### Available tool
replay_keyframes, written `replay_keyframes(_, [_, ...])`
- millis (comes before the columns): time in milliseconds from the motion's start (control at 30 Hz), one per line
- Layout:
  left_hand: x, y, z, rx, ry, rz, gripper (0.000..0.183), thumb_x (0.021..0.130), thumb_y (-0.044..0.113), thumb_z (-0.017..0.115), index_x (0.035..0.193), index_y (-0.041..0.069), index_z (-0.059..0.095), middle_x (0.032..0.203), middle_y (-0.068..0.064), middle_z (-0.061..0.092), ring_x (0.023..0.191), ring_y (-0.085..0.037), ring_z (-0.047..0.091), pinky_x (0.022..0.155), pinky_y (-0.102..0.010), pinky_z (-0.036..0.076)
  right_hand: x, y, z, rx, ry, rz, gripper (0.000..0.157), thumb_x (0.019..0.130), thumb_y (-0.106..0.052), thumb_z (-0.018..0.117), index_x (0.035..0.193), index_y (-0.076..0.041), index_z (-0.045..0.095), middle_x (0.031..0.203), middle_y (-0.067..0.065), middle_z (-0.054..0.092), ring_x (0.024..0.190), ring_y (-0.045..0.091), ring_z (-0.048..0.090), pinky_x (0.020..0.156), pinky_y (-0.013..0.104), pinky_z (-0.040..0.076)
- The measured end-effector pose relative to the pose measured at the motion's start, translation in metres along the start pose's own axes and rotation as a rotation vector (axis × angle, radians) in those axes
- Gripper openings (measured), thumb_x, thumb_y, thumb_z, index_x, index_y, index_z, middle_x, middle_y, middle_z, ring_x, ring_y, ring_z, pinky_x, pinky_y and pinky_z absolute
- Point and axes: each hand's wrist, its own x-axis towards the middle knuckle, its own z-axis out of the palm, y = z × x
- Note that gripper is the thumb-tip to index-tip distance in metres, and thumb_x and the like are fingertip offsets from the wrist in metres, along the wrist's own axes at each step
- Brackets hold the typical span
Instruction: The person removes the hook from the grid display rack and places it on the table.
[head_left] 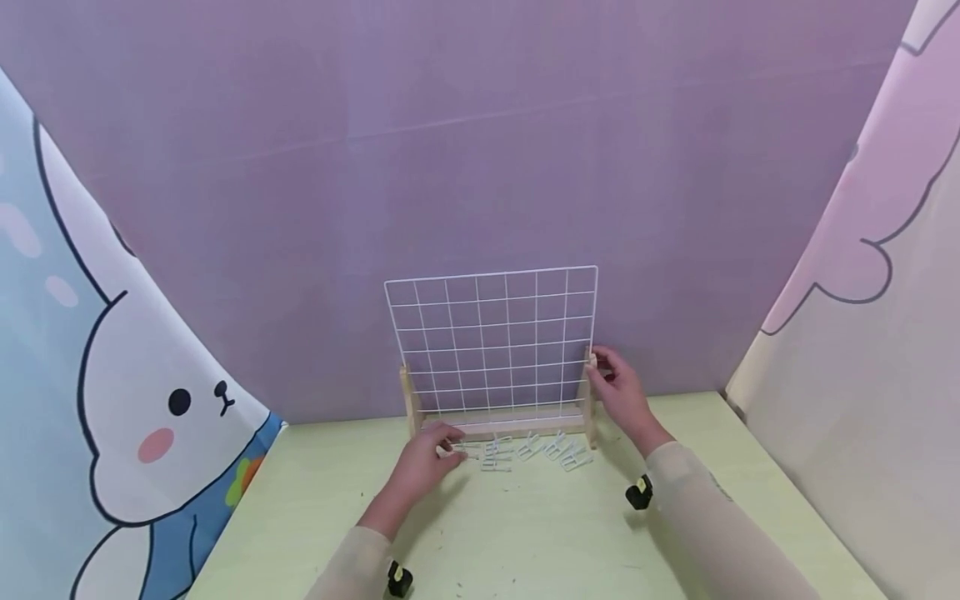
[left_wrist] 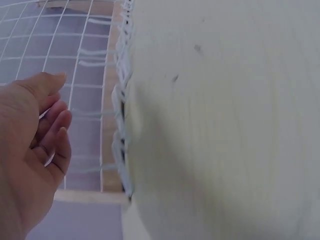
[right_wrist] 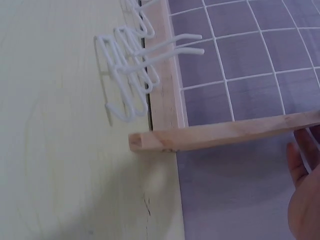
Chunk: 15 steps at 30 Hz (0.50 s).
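Note:
A white wire grid panel (head_left: 491, 342) stands upright in a light wooden stand (head_left: 411, 400). My right hand (head_left: 619, 390) is at the top of the stand's right post (right_wrist: 220, 134); thumb and forefinger pinch it around a small pale part. In the right wrist view most of that hand is cut off. Low before the grid, my left hand (head_left: 422, 462) hovers beside the leftmost white wire hooks (head_left: 495, 457). Its fingers are loosely bent, with nothing seen between them in the left wrist view. More white hooks (right_wrist: 125, 70) lie in a row along the stand's base.
The pale yellow-green table (head_left: 525, 533) has a few dark specks. Behind the grid hangs a purple cloth backdrop (head_left: 480, 167). A rabbit-printed cloth (head_left: 135, 417) borders the left side, and another printed cloth (head_left: 862, 375) borders the right.

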Motion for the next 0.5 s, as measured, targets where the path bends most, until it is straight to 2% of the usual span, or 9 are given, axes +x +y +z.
replay_keyframes(33, [-0.002, -0.002, -0.003, 0.003, 0.0, -0.006, 0.027, 0.098, 0.01, 0.085, 0.123, 0.008, 0.078, 0.116, -0.005, 0.073, 0.101, -0.021, 0.071, 0.085, -0.036, 0.063, -0.002, -0.001, -0.002, -0.023, -0.015, -0.001, 0.042, 0.111, -0.012, 0.068, 0.151, -0.005, 0.059, 0.138, 0.018, 0.068, 0.118, 0.03, 0.064, 0.089, 0.024, 0.055])
replay_keyframes(133, [-0.007, -0.005, -0.016, -0.005, 0.012, -0.048, 0.028, 0.099, 0.011, 0.084, 0.126, 0.008, 0.077, 0.118, -0.005, 0.073, 0.103, -0.021, 0.071, 0.087, -0.037, 0.063, -0.007, -0.001, -0.01, -0.123, -0.062, 0.012, 0.052, 0.112, -0.023, 0.068, 0.16, -0.009, 0.052, 0.147, 0.017, 0.064, 0.13, 0.036, 0.062, 0.102, 0.045, 0.058])
replay_keyframes(200, [-0.012, -0.007, -0.025, -0.025, 0.025, -0.069, 0.029, 0.101, 0.012, 0.083, 0.128, 0.006, 0.075, 0.12, -0.008, 0.074, 0.105, -0.024, 0.072, 0.087, -0.037, 0.063, -0.012, 0.001, -0.017, -0.224, -0.083, 0.028, 0.06, 0.112, -0.033, 0.068, 0.164, -0.01, 0.046, 0.153, 0.019, 0.059, 0.138, 0.042, 0.058, 0.11, 0.061, 0.053])
replay_keyframes(267, [-0.018, -0.01, -0.034, -0.046, 0.048, -0.09, 0.029, 0.101, 0.011, 0.083, 0.129, 0.006, 0.075, 0.12, -0.01, 0.074, 0.106, -0.025, 0.072, 0.086, -0.035, 0.063, -0.018, 0.005, -0.025, -0.339, -0.099, 0.043, 0.069, 0.112, -0.042, 0.067, 0.167, -0.009, 0.042, 0.159, 0.023, 0.054, 0.144, 0.047, 0.053, 0.116, 0.071, 0.044])
replay_keyframes(400, [-0.031, -0.025, -0.05, -0.029, 0.104, -0.104, 0.029, 0.102, 0.011, 0.082, 0.129, 0.003, 0.075, 0.121, -0.013, 0.073, 0.107, -0.03, 0.071, 0.086, -0.038, 0.062, -0.029, 0.011, -0.04, -0.548, -0.139, 0.042, 0.079, 0.11, -0.053, 0.065, 0.166, -0.003, 0.042, 0.164, 0.029, 0.047, 0.146, 0.054, 0.048, 0.118, 0.073, 0.04])
replay_keyframes(500, [-0.04, -0.041, -0.06, 0.065, 0.15, -0.11, 0.03, 0.102, 0.014, 0.083, 0.129, 0.005, 0.075, 0.122, -0.01, 0.073, 0.11, -0.031, 0.07, 0.09, -0.045, 0.061, -0.037, 0.012, -0.05, -0.643, -0.177, 0.03, 0.079, 0.11, -0.053, 0.065, 0.165, 0.0, 0.043, 0.164, 0.03, 0.048, 0.145, 0.056, 0.049, 0.118, 0.073, 0.04])
